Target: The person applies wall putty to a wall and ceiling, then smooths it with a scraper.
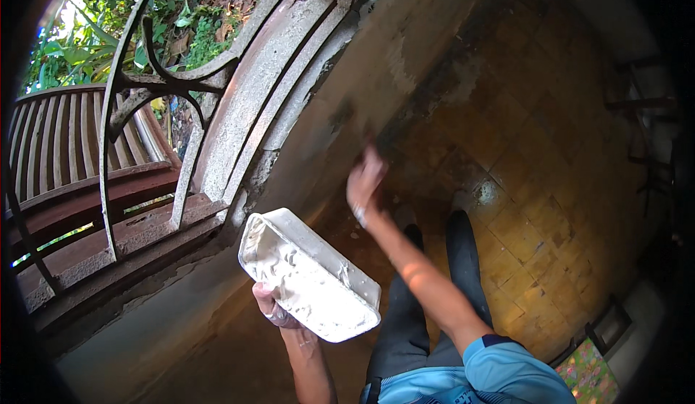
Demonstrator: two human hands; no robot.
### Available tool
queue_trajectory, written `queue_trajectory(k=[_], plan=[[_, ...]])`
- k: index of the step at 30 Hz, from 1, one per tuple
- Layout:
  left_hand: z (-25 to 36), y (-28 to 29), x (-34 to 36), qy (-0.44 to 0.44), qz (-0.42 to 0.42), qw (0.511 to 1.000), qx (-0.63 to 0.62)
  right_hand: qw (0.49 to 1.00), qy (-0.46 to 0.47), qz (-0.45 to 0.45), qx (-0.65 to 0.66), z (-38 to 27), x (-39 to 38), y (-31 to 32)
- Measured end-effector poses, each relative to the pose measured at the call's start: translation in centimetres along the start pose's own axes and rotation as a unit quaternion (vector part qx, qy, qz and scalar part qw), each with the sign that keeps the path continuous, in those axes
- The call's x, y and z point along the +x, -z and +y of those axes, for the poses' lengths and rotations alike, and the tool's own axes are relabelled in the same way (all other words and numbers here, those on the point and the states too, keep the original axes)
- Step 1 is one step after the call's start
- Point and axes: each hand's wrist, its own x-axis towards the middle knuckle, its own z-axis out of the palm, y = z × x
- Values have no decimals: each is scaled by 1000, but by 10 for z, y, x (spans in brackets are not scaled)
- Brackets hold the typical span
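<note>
Head view shows a rough grey plastered wall (362, 93) curving under a worn concrete sill (253, 114), with a rusty curved iron grille (145, 78) above it and yellow tiled floor (536, 187) below. A rectangular white tray (311, 277), lumpy with pale wet plaster, sits tilted just below the wall's base. The left hand (274, 308) grips it from underneath, fingers mostly hidden behind the tray's edge. The right hand (364, 183) is raised against the wall, blurred, fingers bunched; whether it holds anything cannot be told. Dark trousers (427, 310) and a blue sleeve (499, 364) show below, cut off by the frame.
</note>
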Motion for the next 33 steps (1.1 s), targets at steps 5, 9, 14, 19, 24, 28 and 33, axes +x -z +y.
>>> queue_trajectory(k=[5, 9, 14, 19, 24, 28, 33], plan=[[5, 9, 0, 7, 18, 1000, -4, 943, -144, 10, 299, -48, 101, 1], [10, 11, 1, 10, 19, 1000, 7, 903, -165, -6, 398, -34, 5, -35], [14, 10, 2, 6, 39, 999, 20, 987, -2, -156, -46, -13, -56, -2], [3, -7, 4, 20, 22, 1000, 3, 994, 66, 86, 2, -28, 85, 12], [1, -1, -3, 11, 57, 998, 22, 980, -33, -154, -119, -41, -6, -20], [0, -15, -6, 33, 24, 999, 36, 980, -51, -183, 52, -46, -49, 34], [-14, -23, 1, 77, -16, 997, 26, 931, -238, -146, 237, -61, 11, 159]])
